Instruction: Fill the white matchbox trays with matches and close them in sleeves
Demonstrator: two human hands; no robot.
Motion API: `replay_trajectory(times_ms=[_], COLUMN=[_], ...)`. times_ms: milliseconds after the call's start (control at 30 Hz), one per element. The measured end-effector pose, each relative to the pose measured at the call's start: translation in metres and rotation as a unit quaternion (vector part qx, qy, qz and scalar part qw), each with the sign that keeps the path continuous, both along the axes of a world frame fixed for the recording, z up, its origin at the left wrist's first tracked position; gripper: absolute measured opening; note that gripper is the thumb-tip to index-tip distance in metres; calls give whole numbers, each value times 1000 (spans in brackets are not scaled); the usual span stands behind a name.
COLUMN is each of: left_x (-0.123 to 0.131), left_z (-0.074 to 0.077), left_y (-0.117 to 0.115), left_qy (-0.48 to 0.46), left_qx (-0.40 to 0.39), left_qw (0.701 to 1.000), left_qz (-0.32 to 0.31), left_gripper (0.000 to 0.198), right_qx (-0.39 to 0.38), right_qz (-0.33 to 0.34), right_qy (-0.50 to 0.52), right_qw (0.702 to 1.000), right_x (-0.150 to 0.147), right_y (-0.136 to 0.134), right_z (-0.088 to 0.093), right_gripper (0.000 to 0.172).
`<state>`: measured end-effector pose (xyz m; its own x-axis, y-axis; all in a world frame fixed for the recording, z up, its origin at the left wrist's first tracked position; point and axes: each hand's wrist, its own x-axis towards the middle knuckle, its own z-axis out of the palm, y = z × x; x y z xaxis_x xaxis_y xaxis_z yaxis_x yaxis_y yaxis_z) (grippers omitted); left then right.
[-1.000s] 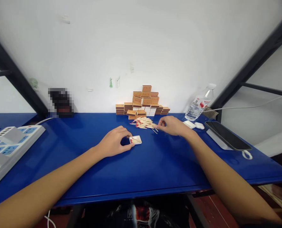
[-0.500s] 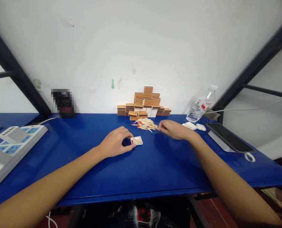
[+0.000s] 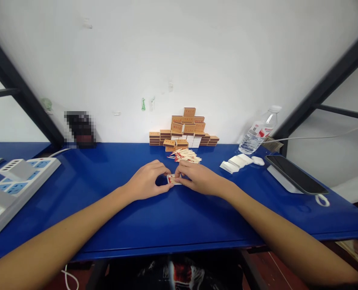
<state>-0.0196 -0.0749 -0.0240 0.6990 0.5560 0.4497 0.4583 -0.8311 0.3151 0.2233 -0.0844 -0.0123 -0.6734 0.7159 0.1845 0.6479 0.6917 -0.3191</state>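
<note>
A small white matchbox tray (image 3: 169,177) with red-tipped matches in it lies on the blue desk. My left hand (image 3: 148,180) grips its left end between thumb and fingers. Over the tray's right side, my right hand (image 3: 197,177) has its thumb and fingers pinched on matchsticks, partly hiding the tray; how many it holds I cannot make out. Just behind the hands is a loose pile of matches (image 3: 186,155), their red heads mostly to the left.
Stacked matchboxes (image 3: 189,128) stand against the wall. To the right are white matchbox trays (image 3: 237,161), a water bottle (image 3: 255,135), a white earphone case (image 3: 257,160) and a phone (image 3: 296,173) on a stand. A power strip (image 3: 36,181) lies at the left.
My right hand has moved left from the match pile to the tray. My left hand stays on the tray. White trays once behind my right arm now show more fully.
</note>
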Motion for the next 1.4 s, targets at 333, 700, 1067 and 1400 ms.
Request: replay_trajectory(times_ms=[333,700,1067,1400], left_x=[0,0,-1,-1], left_z=[0,1,1,-1], left_y=[0,1,1,2], left_qy=[6,6,3,13], left_qx=[7,-2,1,-5], left_qw=[1000,1000,1000,1000], left_qz=[-5,5,9,12], left_gripper=[20,23,23,24], right_qx=[-13,79,25,-21], right_qz=[-15,-210,-189,-167], right_qy=[-13,-61,-74,-93], right_qw=[1000,973,979,981], right_x=[-1,55,61,70], right_y=[-1,30,48,50], right_z=[1,16,-8,-8], right_gripper=[10,19,14,20])
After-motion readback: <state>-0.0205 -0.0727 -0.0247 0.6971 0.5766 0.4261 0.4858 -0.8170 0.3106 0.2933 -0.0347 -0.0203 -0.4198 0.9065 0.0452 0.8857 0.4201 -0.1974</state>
